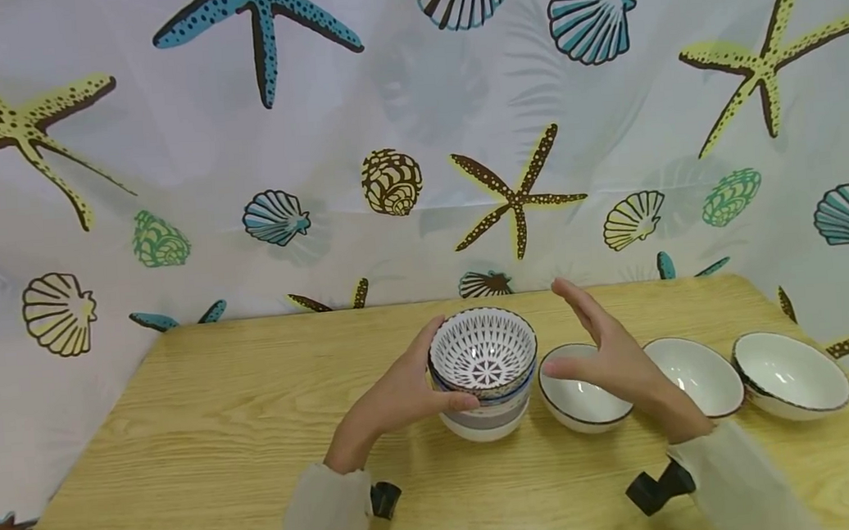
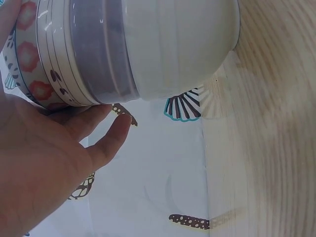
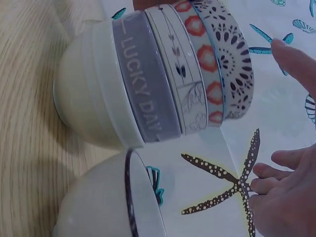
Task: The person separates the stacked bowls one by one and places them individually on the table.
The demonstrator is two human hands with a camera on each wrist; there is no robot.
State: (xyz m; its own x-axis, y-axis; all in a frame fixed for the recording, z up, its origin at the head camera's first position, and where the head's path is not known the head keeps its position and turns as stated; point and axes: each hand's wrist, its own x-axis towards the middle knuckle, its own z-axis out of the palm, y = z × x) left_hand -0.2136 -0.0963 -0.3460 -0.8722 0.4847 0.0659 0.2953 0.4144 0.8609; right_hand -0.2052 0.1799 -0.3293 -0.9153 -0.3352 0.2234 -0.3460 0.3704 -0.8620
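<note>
The words LUCKY DAY run in pale capitals round a grey-purple bowl (image 3: 140, 81), with part of a further mark at each end cut off by the curve. That bowl sits second from the bottom in a stack of bowls (image 1: 485, 363) on the desk (image 1: 243, 425), above a plain cream one and below bowls with thin lines and dark leaf sprigs, red shapes, and dark petal patterns. The left grip (image 1: 403, 385), a bare hand, is curled about the upper part of the stack, thumb on the near side and fingers round the far side. The right grip (image 1: 616, 362) is spread wide, thumb well apart from the fingers, above a dark-rimmed white bowl (image 1: 585, 403) just right of the stack. Farther right are a third bowl (image 1: 694, 377) and a deeper-looking one (image 1: 794, 375), close beside each other.
</note>
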